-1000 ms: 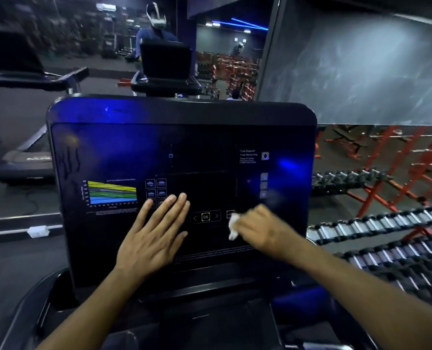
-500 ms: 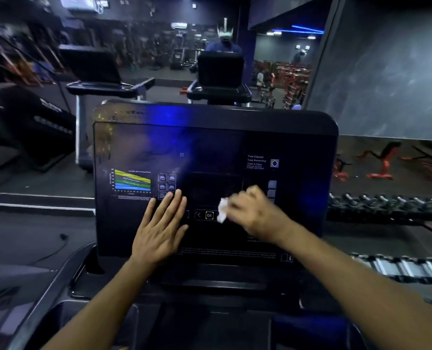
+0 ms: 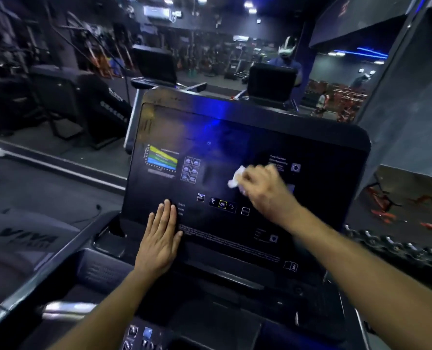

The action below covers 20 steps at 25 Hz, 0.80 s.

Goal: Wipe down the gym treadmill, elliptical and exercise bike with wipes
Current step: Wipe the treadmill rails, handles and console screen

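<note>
Since half a second ago my right hand (image 3: 265, 190) moved up the treadmill console (image 3: 247, 173), from beside the OK button (image 3: 222, 204) to mid-panel; left hand (image 3: 160, 238) slid lower-left. Console: big, glossy black, flat, rounded corners, blue glare, tilted in view. Left hand flat, fingers straight together, pressing the lower panel. Right-hand grip curled around the wipe (image 3: 236, 178): small, white, crumpled, pressed on the panel.
</note>
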Tool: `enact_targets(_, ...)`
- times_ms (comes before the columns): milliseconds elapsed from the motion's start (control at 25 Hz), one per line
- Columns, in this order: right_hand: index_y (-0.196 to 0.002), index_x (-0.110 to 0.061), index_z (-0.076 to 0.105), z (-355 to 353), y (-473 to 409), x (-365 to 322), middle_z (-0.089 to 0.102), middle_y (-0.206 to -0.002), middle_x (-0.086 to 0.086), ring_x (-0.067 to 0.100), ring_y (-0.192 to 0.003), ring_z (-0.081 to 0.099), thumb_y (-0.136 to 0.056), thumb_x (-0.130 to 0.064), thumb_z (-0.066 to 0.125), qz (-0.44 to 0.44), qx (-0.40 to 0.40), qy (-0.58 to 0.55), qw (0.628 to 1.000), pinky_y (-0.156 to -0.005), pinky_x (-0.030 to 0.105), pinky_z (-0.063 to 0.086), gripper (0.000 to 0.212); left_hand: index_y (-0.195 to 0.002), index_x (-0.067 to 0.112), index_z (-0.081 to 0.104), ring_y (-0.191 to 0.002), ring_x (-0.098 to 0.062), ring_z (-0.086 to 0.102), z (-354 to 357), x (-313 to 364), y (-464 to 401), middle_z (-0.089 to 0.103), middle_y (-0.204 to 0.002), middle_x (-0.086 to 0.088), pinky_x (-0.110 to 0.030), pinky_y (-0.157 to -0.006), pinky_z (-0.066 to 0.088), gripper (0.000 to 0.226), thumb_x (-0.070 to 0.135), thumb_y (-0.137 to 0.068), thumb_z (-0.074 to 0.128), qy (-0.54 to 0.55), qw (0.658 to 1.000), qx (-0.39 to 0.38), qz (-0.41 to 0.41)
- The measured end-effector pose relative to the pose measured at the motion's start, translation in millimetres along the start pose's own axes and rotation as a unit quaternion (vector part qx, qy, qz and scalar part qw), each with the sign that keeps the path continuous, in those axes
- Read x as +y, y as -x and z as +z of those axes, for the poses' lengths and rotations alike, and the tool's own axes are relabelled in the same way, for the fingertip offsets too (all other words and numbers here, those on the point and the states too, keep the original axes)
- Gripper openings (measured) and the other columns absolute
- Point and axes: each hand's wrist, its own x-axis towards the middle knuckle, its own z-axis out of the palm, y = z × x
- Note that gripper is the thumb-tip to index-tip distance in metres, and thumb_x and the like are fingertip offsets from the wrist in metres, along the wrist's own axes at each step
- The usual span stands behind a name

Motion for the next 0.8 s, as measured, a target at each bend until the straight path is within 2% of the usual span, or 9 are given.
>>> enact_targets(120,-0.113,-0.010,0.067,16.4,56.9,-58.4,0.058,-0.099,0.005,0.023,-0.075,0.053,-0.098,-0.011,0.052,-0.113,-0.055,-0.034,0.991,-0.070,0.039,0.039,0.022,-0.162,0.007,0.012,-0.158,-0.026,0.005,3.9,8.3,7.9,0.004,-0.171,-0.009,-0.043,-0.127,0.004,0.064,0.039,-0.108,0.025,0.017,0.999,-0.009,-0.039)
enact_targets(200,-0.111,-0.012,0.067,16.1,64.9,-69.6,0.058,-0.097,0.002,0.021,-0.074,0.055,-0.100,-0.012,0.045,-0.140,-0.070,-0.046,0.987,-0.071,0.037,0.039,0.024,-0.163,0.009,0.007,-0.158,-0.025,0.003,5.9,13.6,9.6,0.000,-0.171,-0.006,-0.042,-0.127,0.002,0.065,0.039,-0.108,0.025,0.028,0.998,-0.006,-0.055)
enact_targets(320,-0.103,-0.016,0.069,-1.9,12.2,-25.2,0.059,-0.093,0.001,0.022,-0.075,0.053,-0.095,-0.016,0.061,-0.119,-0.025,-0.054,0.991,-0.071,0.038,0.037,0.012,-0.163,0.013,0.003,-0.158,-0.023,-0.001,7.4,25.9,6.3,-0.003,-0.171,-0.002,-0.041,-0.127,-0.002,0.067,0.042,-0.107,0.025,0.058,0.994,0.016,-0.094)
enact_targets(400,-0.092,-0.015,0.069,-19.3,-36.2,25.4,0.059,-0.089,0.006,0.026,-0.072,0.052,-0.087,-0.015,0.071,-0.074,0.012,-0.015,0.997,-0.067,0.040,0.035,0.005,-0.163,0.016,0.001,-0.158,-0.020,-0.006,13.8,54.3,-5.2,-0.008,-0.171,-0.001,-0.040,-0.126,-0.007,0.069,0.044,-0.106,0.027,0.099,0.983,0.040,-0.150)
enact_targets(480,-0.085,-0.015,0.064,-30.9,-73.5,66.5,0.055,-0.086,0.007,0.028,-0.069,0.051,-0.085,-0.011,0.072,-0.033,0.019,0.033,0.999,-0.064,0.040,0.035,0.009,-0.162,0.015,-0.002,-0.157,-0.018,-0.013,22.4,89.2,-19.6,-0.014,-0.170,0.000,-0.039,-0.126,-0.011,0.070,0.045,-0.105,0.024,0.128,0.965,0.064,-0.222)
enact_targets(560,-0.085,-0.014,0.061,-27.5,-86.2,74.3,0.053,-0.085,0.007,0.028,-0.068,0.050,-0.084,-0.008,0.070,-0.034,0.012,0.052,0.998,-0.063,0.041,0.034,0.011,-0.162,0.014,-0.004,-0.156,-0.015,-0.015,27.8,105.6,-26.5,-0.019,-0.169,0.002,-0.038,-0.126,-0.010,0.070,0.046,-0.104,0.020,0.136,0.950,0.078,-0.268)
enact_targets(680,-0.088,-0.013,0.065,-4.8,-60.2,35.5,0.055,-0.081,0.007,0.026,-0.065,0.050,-0.084,-0.010,0.059,-0.129,0.013,0.061,0.990,-0.060,0.039,0.032,0.008,-0.162,0.015,-0.002,-0.157,-0.015,-0.009,30.6,95.0,-17.3,-0.016,-0.170,0.004,-0.036,-0.126,-0.005,0.069,0.047,-0.105,0.021,0.101,0.961,0.084,-0.242)
enact_targets(800,-0.088,-0.014,0.066,8.3,-16.0,-13.3,0.055,-0.082,0.005,0.024,-0.066,0.051,-0.090,-0.012,0.040,-0.220,-0.023,0.027,0.975,-0.058,0.038,0.040,0.026,-0.163,0.013,0.002,-0.158,-0.017,-0.005,29.5,87.9,-12.1,-0.011,-0.171,0.002,-0.037,-0.126,0.000,0.068,0.045,-0.106,0.023,0.069,0.970,0.080,-0.220)
